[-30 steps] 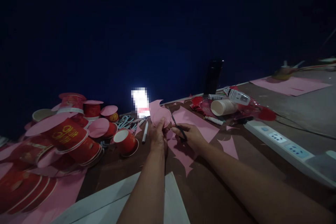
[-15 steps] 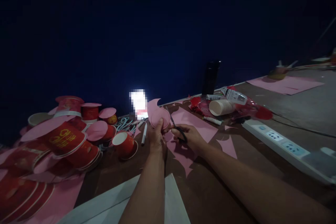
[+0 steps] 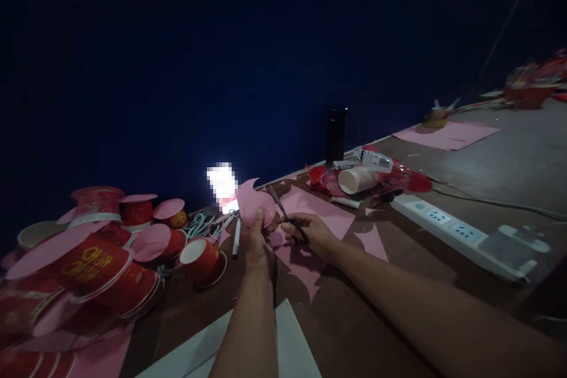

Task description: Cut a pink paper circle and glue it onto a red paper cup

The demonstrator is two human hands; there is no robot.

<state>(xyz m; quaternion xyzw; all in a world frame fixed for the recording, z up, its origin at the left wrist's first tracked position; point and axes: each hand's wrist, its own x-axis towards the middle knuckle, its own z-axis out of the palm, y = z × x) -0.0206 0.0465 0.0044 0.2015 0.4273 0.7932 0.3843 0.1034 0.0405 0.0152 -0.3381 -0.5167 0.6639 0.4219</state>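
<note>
My left hand (image 3: 260,245) pinches a piece of pink paper (image 3: 251,204) with a round outline on it and a curved, pointed strip along its upper left. Closed round the handles of dark scissors (image 3: 287,215), my right hand (image 3: 315,236) is just right of the paper. The blades point up and left, close by the paper's right edge; whether they touch it I cannot tell. Beneath both hands lie a pink sheet (image 3: 330,212) and jagged pink scraps (image 3: 310,283). A white marker (image 3: 236,239) rests left of my left hand, near a red paper cup (image 3: 201,261).
Red paper cups with pink discs (image 3: 100,266) crowd the left side. A power strip (image 3: 452,236) runs along the right, with a stack of white cups (image 3: 357,180) behind it. A black bottle (image 3: 336,134) stands at the back edge. White sheets (image 3: 292,336) lie in front.
The view has shifted, so the table's things sit further left. Both hands keep their hold on paper and scissors; the scissor blades appear slightly more apart from the paper.
</note>
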